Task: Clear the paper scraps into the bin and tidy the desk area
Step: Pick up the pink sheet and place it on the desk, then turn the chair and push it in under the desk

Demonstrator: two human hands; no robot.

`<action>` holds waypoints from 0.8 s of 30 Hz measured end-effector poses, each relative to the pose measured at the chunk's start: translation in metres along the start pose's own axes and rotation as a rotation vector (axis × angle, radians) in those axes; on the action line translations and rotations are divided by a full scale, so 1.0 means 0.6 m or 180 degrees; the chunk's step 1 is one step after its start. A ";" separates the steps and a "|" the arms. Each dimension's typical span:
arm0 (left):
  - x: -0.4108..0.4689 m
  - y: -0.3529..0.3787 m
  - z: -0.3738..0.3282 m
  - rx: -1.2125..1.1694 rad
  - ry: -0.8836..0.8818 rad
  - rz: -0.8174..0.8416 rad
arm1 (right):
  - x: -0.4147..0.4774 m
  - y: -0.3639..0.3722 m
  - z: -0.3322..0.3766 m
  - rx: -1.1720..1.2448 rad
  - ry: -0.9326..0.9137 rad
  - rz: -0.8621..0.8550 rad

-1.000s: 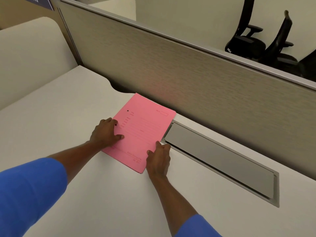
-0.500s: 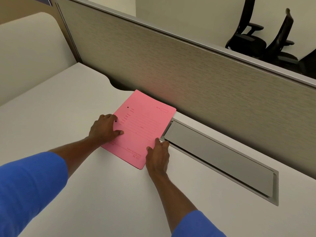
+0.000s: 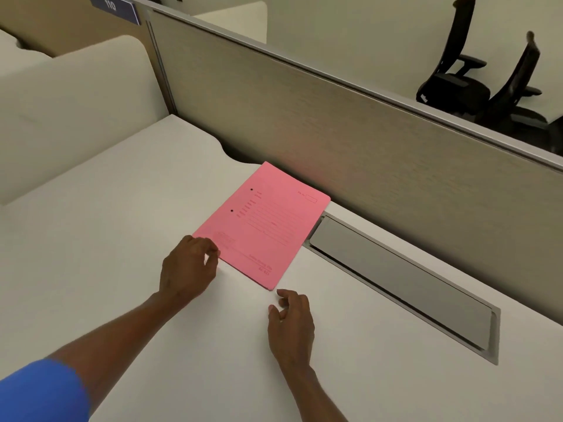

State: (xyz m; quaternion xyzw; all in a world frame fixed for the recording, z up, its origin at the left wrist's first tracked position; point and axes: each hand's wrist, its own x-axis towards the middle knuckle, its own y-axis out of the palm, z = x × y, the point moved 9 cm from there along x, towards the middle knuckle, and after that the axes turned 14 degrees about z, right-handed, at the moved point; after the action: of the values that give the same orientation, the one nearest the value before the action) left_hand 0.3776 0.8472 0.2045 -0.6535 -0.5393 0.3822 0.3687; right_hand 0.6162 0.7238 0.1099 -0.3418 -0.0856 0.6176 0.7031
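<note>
A pink printed folder (image 3: 264, 224) lies flat on the white desk (image 3: 115, 226), its far corner close to the partition. My left hand (image 3: 187, 269) hovers at the folder's near left edge, fingers loosely curled, fingertips just off or barely touching the edge. My right hand (image 3: 291, 322) is below the folder's near corner, apart from it, fingers loosely apart and holding nothing. No paper scraps or bin are in view.
A grey cable-tray lid (image 3: 399, 284) is set into the desk right of the folder. A tan partition (image 3: 350, 126) runs along the desk's back. Two black office chairs (image 3: 475, 83) stand beyond it. A cream panel (image 3: 70, 105) rises at the left.
Both hands have come off the pink folder and drawn back toward me. The folder stays flat in roughly the same spot beside the cable-tray lid.
</note>
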 end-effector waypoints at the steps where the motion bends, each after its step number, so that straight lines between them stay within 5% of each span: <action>1: -0.030 0.003 0.015 -0.0062 -0.0098 0.0136 | -0.023 0.007 -0.002 -0.0060 0.0024 0.0085; 24: -0.781 0.056 0.356 -0.0406 -0.1060 0.1616 | -0.558 0.121 -0.087 -0.1276 0.0262 0.1095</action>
State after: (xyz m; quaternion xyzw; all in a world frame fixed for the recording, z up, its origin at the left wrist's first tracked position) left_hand 0.1412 0.3945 0.1289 -0.7176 -0.4348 0.5293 0.1264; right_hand 0.5113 0.3942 0.1293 -0.5086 -0.1181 0.6843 0.5090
